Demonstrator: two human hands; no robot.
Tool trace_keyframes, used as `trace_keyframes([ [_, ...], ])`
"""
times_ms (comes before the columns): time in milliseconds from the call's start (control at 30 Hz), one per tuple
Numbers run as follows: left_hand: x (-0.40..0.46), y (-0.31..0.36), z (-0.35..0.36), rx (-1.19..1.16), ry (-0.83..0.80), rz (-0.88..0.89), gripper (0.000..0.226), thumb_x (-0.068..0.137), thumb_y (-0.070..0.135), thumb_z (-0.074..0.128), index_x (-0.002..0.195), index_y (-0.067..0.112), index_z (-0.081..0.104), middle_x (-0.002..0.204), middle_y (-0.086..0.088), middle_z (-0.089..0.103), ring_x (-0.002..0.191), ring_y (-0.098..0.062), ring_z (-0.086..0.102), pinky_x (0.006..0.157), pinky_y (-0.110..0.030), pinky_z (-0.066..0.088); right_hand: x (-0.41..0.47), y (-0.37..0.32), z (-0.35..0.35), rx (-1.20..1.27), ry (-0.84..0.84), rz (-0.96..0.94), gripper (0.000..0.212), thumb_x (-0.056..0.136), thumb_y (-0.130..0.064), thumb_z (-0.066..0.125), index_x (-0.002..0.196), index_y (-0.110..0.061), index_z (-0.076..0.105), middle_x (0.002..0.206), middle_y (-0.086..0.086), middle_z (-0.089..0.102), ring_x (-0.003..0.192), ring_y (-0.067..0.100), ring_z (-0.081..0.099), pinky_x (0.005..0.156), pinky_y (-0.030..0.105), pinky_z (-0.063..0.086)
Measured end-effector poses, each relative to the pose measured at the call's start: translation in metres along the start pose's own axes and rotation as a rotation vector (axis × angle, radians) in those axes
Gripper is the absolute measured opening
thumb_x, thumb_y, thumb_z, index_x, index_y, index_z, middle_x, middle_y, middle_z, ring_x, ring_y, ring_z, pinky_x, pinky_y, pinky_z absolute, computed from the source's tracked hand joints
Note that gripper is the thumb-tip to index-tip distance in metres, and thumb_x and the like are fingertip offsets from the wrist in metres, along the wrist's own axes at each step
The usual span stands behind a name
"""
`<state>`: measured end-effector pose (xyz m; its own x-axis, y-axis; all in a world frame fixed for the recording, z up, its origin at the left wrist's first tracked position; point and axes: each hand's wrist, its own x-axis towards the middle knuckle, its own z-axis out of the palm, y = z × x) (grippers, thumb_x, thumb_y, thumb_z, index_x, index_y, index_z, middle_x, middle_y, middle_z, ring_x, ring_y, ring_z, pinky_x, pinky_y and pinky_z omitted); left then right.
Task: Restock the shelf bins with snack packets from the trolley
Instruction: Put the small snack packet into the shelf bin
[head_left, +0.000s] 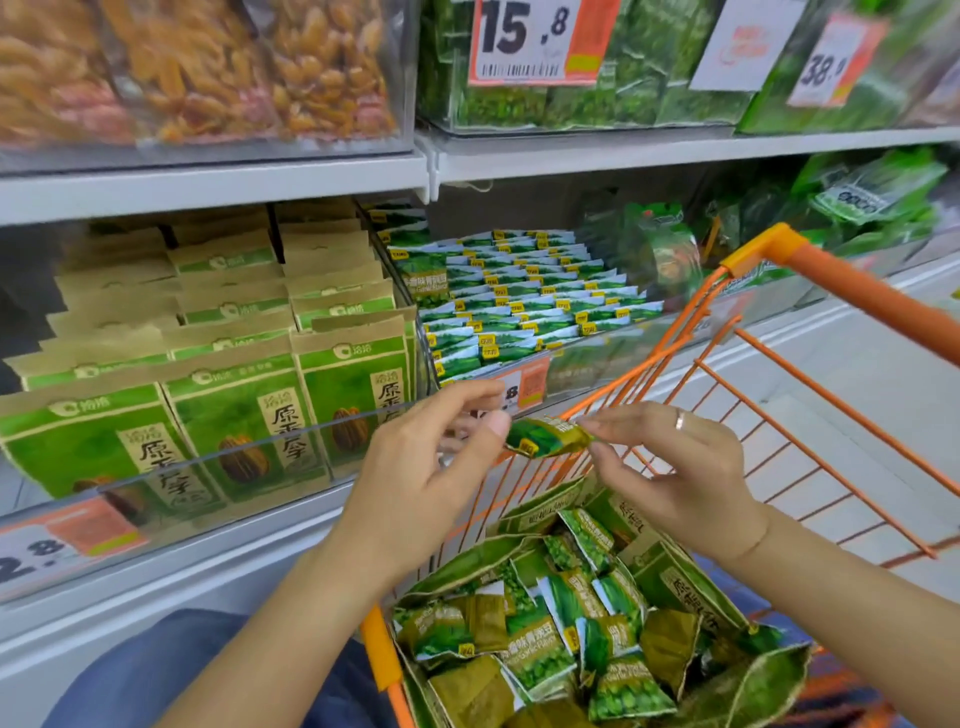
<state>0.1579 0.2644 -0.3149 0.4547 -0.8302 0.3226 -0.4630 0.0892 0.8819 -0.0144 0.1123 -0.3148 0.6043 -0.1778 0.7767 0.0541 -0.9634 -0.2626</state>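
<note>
So at this point both hands had one small green snack packet (546, 436) between them, up over the near rim of the orange trolley (831, 291). The left hand (415, 467) pinched the packet's left end, thumb tip pressed on it with the index finger arched over the top. The right hand (675, 467) had its fingertips closed on the opposite end, other fingers loosely spread. The packet's long axis ran pretty much straight from one set of fingertips to the other, so it sat right between them, a bit crumpled.

The bin of matching green packets (519, 296) lay beyond the fingers, up and slightly toward the left hand's side, rows already standing neatly on edge. I'd guess the left hand was the nearer one to carry it in, and the packet would need turning to slot in like its neighbours. Plenty more loose packets (571, 623) sat in an opened bag below the wrists.
</note>
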Motion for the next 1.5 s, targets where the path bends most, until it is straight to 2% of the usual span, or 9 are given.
trace_keyframes([
  [100, 0.002, 0.001, -0.001, -0.004, 0.041, -0.113, 0.039, 0.086, 0.066, 0.038, 0.099, 0.04, 0.065, 0.08, 0.017, 0.071, 0.077, 0.0, 0.068, 0.077, -0.036, 0.057, 0.007, -0.008, 0.01, -0.005, 0.064, -0.005, 0.01, 0.084, -0.01, 0.067, 0.091, -0.006, 0.072, 0.093, -0.005, 0.068, 0.09, 0.007, 0.068, 0.08, 0.021, 0.055],
  [267, 0.008, 0.009, -0.005, -0.404, 0.034, -0.252, 0.042, 0.085, 0.034, 0.066, 0.125, 0.025, 0.056, 0.061, 0.001, 0.063, 0.061, -0.011, 0.061, 0.06, -0.016, 0.049, 0.009, -0.012, 0.021, 0.0, 0.003, -0.057, 0.01, 0.085, -0.012, 0.07, 0.088, -0.003, 0.075, 0.105, 0.003, 0.07, 0.097, 0.01, 0.068, 0.082, 0.026, 0.055],
  [500, 0.006, 0.004, -0.004, -0.21, 0.046, -0.137, 0.043, 0.087, 0.017, 0.066, 0.125, 0.032, 0.051, 0.094, 0.013, 0.074, 0.089, -0.004, 0.068, 0.077, -0.021, 0.053, 0.032, -0.028, 0.015, 0.157, -0.167, 0.398, 0.048, 0.079, -0.041, 0.071, 0.124, -0.032, 0.057, 0.128, -0.011, 0.057, 0.123, 0.005, 0.05, 0.101, 0.021, 0.039],
  [767, 0.005, 0.0, -0.008, 0.021, 0.103, 0.09, 0.015, 0.084, 0.043, 0.062, 0.094, 0.035, 0.07, 0.086, 0.01, 0.068, 0.084, -0.016, 0.063, 0.064, -0.04, 0.05, 0.081, -0.029, 0.019, 0.317, -0.617, 0.579, 0.013, 0.076, -0.04, 0.072, 0.089, -0.039, 0.07, 0.087, -0.015, 0.072, 0.083, 0.0, 0.064, 0.08, 0.033, 0.052],
  [900, 0.003, -0.001, -0.013, 0.101, 0.179, 0.068, 0.01, 0.081, 0.038, 0.067, 0.089, 0.032, 0.064, 0.084, 0.017, 0.064, 0.087, -0.003, 0.061, 0.068, -0.019, 0.048, 0.094, -0.026, 0.018, 0.389, -0.724, 0.559, 0.016, 0.068, -0.045, 0.073, 0.074, -0.03, 0.073, 0.065, 0.005, 0.062, 0.057, 0.005, 0.046, 0.053, 0.02, 0.034],
  [1033, 0.011, -0.013, -0.027, 0.667, 0.406, 0.302, 0.023, 0.09, 0.03, 0.058, 0.103, 0.013, 0.067, 0.101, 0.003, 0.067, 0.113, -0.018, 0.051, 0.1, -0.034, 0.037, 0.116, -0.006, 0.021, 0.249, -0.527, 0.613, 0.018, 0.071, -0.036, 0.077, 0.064, -0.032, 0.06, 0.053, -0.01, 0.046, 0.053, 0.003, 0.04, 0.053, 0.019, 0.032],
  [1200, 0.024, -0.021, -0.043, 0.7, 0.503, 0.251, 0.025, 0.089, 0.018, 0.055, 0.11, 0.009, 0.066, 0.114, -0.005, 0.065, 0.123, -0.025, 0.045, 0.108, -0.043, 0.032, 0.143, 0.046, 0.055, 0.381, -0.329, 0.777, 0.04, 0.087, -0.015, 0.068, 0.06, -0.016, 0.04, 0.058, -0.01, 0.033, 0.056, 0.003, 0.041, 0.057, 0.016, 0.045],
  [1367, 0.026, -0.025, -0.045, 0.762, 0.465, 0.251, 0.028, 0.088, 0.017, 0.056, 0.113, 0.008, 0.065, 0.118, -0.008, 0.063, 0.12, -0.025, 0.048, 0.114, -0.04, 0.023, 0.154, 0.085, 0.114, 0.593, -0.324, 1.013, 0.025, 0.092, -0.016, 0.063, 0.114, -0.008, 0.053, 0.104, 0.005, 0.049, 0.078, 0.007, 0.055, 0.064, 0.017, 0.05],
  [1500, 0.027, -0.027, -0.048, 0.759, 0.429, 0.229, 0.03, 0.087, 0.014, 0.057, 0.115, 0.01, 0.064, 0.119, -0.008, 0.062, 0.119, -0.027, 0.051, 0.115, -0.04, 0.022, 0.15, 0.098, 0.141, 0.536, -0.412, 1.055, 0.025, 0.093, -0.016, 0.063, 0.113, -0.007, 0.052, 0.097, 0.003, 0.051, 0.073, 0.008, 0.054, 0.061, 0.014, 0.052],
])
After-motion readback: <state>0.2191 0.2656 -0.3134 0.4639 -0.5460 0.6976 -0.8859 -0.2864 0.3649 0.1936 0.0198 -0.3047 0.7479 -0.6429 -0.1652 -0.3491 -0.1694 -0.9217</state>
